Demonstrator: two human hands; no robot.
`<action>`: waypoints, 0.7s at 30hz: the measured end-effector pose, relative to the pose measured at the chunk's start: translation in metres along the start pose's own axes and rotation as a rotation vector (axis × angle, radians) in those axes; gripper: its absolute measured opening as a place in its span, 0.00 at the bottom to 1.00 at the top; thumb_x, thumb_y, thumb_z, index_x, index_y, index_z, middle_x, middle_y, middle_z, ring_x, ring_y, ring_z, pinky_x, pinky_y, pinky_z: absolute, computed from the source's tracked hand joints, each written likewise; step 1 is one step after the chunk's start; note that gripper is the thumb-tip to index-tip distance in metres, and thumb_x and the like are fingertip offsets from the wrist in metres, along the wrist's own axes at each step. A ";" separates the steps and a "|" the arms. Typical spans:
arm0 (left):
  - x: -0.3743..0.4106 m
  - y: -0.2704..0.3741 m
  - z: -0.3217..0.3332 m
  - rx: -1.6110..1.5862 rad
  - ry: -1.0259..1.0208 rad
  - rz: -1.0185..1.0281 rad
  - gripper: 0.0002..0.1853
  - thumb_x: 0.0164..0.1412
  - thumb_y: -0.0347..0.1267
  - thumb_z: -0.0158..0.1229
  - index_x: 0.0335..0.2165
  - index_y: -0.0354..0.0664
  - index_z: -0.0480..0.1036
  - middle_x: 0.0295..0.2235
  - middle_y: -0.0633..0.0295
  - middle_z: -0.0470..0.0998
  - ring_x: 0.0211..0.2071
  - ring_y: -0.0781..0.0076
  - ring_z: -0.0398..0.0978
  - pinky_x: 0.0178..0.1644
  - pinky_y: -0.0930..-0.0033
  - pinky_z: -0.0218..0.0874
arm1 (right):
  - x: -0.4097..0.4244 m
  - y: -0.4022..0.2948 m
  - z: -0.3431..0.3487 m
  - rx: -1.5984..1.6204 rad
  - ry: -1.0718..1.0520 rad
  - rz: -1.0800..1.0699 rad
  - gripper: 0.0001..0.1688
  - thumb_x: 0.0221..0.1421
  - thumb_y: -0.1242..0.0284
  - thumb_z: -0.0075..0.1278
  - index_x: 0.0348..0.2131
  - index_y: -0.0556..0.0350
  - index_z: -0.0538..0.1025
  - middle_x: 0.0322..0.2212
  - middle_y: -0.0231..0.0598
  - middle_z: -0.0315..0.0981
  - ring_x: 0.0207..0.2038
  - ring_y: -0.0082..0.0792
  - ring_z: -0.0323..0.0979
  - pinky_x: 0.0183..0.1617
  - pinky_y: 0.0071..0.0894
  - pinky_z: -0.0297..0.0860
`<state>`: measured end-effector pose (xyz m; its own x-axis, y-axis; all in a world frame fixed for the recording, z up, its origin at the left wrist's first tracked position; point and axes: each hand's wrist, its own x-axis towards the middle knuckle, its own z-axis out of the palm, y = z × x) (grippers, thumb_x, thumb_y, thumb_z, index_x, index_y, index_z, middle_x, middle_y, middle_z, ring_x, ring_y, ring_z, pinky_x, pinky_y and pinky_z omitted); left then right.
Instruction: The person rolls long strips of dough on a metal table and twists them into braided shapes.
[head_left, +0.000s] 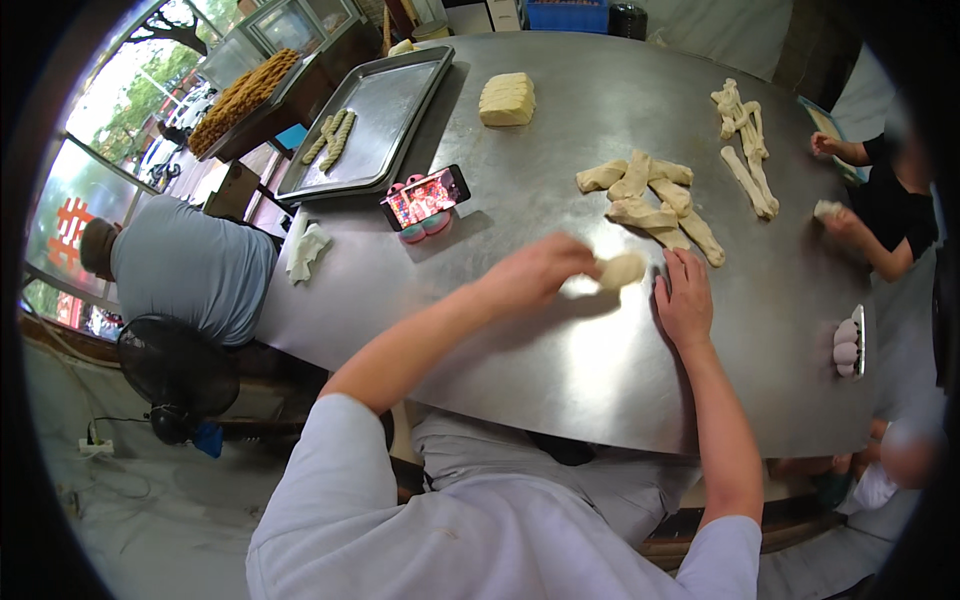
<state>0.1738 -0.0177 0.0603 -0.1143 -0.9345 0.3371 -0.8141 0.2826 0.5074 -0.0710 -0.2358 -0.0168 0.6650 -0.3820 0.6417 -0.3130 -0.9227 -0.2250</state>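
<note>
My left hand (551, 262) is shut on a short piece of dough (622, 271), blurred by motion, just above the steel table (525, 345). My right hand (686, 296) lies palm down on the metal to the right of that piece, thumb apart. Its fingertips are at the near end of a pile of pale dough strips (645, 214); whether they touch it I cannot tell. Beyond the pile's left side sits a block of sliced dough (507, 99). Several dough ropes (744, 142) lie farther right, some crossing each other.
Back left, a metal tray (390, 105) holds twisted dough sticks (330, 139). A phone (424, 196) on a stand and a crumpled cloth (306, 251) are nearer. At right, a co-worker's hand (844, 221) grips dough. A phone on a stand (850, 345) stands by the right edge.
</note>
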 end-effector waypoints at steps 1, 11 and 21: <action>-0.036 0.002 0.012 0.017 -0.045 0.027 0.29 0.54 0.15 0.60 0.54 0.46 0.81 0.62 0.49 0.76 0.65 0.45 0.72 0.70 0.51 0.67 | -0.002 -0.004 -0.002 0.022 -0.023 -0.017 0.20 0.62 0.76 0.60 0.53 0.58 0.80 0.54 0.47 0.76 0.59 0.53 0.73 0.64 0.49 0.71; -0.082 0.027 0.071 0.051 0.187 -0.344 0.27 0.67 0.39 0.69 0.60 0.42 0.77 0.58 0.53 0.79 0.60 0.47 0.75 0.67 0.49 0.65 | 0.001 -0.103 0.000 0.336 -0.467 -0.216 0.27 0.62 0.59 0.66 0.54 0.56 0.82 0.43 0.44 0.79 0.48 0.50 0.76 0.54 0.47 0.74; -0.102 0.029 0.071 0.245 0.149 -0.151 0.23 0.66 0.33 0.66 0.58 0.41 0.80 0.48 0.60 0.79 0.50 0.57 0.77 0.58 0.58 0.71 | -0.048 -0.084 -0.042 0.156 -0.435 -0.134 0.24 0.52 0.64 0.72 0.46 0.49 0.80 0.36 0.36 0.73 0.43 0.44 0.73 0.48 0.46 0.73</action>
<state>0.1209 0.0709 -0.0159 0.0884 -0.9146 0.3945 -0.9305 0.0654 0.3604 -0.1052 -0.1377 0.0026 0.9251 -0.2148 0.3132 -0.1222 -0.9492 -0.2899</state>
